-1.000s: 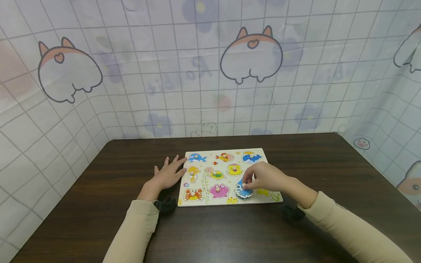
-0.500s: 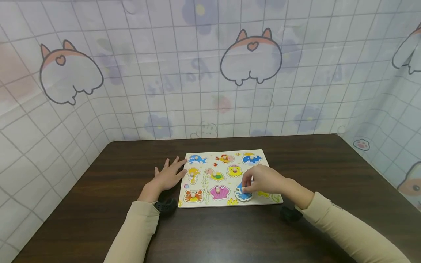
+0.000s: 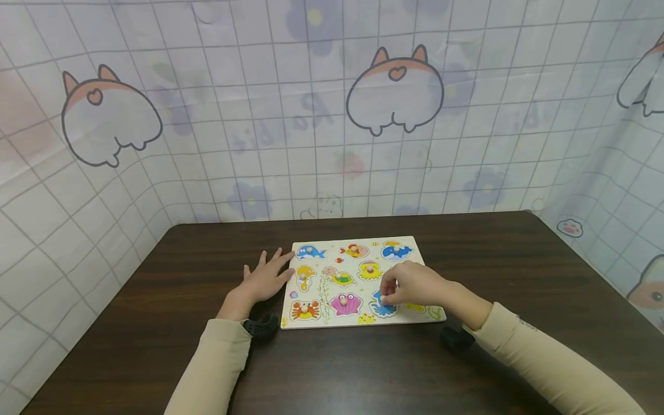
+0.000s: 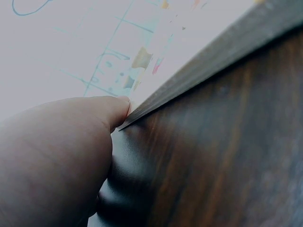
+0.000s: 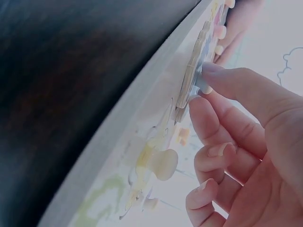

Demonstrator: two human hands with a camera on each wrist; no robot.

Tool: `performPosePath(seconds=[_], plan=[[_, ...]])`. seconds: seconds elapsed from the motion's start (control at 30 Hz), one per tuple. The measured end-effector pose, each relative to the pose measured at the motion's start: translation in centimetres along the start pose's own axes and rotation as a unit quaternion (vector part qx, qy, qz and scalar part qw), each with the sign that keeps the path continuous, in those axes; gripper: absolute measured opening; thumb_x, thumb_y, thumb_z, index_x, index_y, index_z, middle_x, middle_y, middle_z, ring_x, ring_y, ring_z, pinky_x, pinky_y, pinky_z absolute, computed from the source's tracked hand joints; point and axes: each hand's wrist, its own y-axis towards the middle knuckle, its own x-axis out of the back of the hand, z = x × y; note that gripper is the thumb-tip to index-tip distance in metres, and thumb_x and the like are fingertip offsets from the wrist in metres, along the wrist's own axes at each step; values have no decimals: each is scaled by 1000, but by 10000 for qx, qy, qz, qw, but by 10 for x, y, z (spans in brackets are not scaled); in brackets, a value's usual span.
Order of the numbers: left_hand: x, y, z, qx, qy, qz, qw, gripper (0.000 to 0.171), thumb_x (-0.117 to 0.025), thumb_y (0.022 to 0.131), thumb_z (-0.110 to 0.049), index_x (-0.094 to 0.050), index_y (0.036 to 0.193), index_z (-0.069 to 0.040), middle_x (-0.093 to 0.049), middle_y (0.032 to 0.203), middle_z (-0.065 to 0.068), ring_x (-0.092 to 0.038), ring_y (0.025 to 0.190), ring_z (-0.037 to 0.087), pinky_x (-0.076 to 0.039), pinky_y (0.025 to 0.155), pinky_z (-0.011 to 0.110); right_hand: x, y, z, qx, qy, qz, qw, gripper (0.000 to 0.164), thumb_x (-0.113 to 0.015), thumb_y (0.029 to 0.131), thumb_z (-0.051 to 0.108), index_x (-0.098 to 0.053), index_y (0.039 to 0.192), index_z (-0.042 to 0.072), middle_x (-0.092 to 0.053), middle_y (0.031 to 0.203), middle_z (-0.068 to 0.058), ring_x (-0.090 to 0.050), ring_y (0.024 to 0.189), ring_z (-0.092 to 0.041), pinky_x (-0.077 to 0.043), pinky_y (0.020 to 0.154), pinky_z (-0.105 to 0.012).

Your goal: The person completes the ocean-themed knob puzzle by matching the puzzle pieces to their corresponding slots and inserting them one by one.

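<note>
A cream wooden knob puzzle board (image 3: 332, 246) with sea animals lies flat on the table. My right hand (image 3: 412, 283) pinches the small round knob (image 5: 204, 85) of a blue sea-creature puzzle piece (image 3: 383, 310) between thumb and fingertips. In the right wrist view the wooden edge of that piece (image 5: 191, 68) stands proud of the board, at a slight tilt. My left hand (image 3: 261, 282) rests beside the board's left edge with fingers spread. Its thumb (image 4: 116, 109) is right at the board's corner in the left wrist view.
Other knobbed pieces sit in the board, among them a pink shell (image 3: 346, 304), a crab (image 3: 305, 310) and a turtle (image 3: 339, 276). A yellow piece (image 3: 415, 307) is partly hidden by my right hand. The dark wooden table (image 3: 332, 369) meets a patterned cloth wall (image 3: 332, 144).
The blue puzzle piece has shifted slightly left and turned a little, and now sits lower over the board, pinched by my right hand throughout. My left hand has stayed put.
</note>
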Motion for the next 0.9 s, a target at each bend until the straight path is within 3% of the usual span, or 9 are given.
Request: performPosePath(seconds=[0.9], plan=[[2, -2, -2, -53, -16, 22, 10000, 60, -46, 110, -37, -29, 164, -18, -12, 170, 18, 5, 153, 49, 9, 108, 79, 0, -1, 6, -112, -299, -35, 9995, 13, -83, 88, 23, -74, 80, 18, -62, 73, 12, -53, 67, -7, -45, 60, -26]])
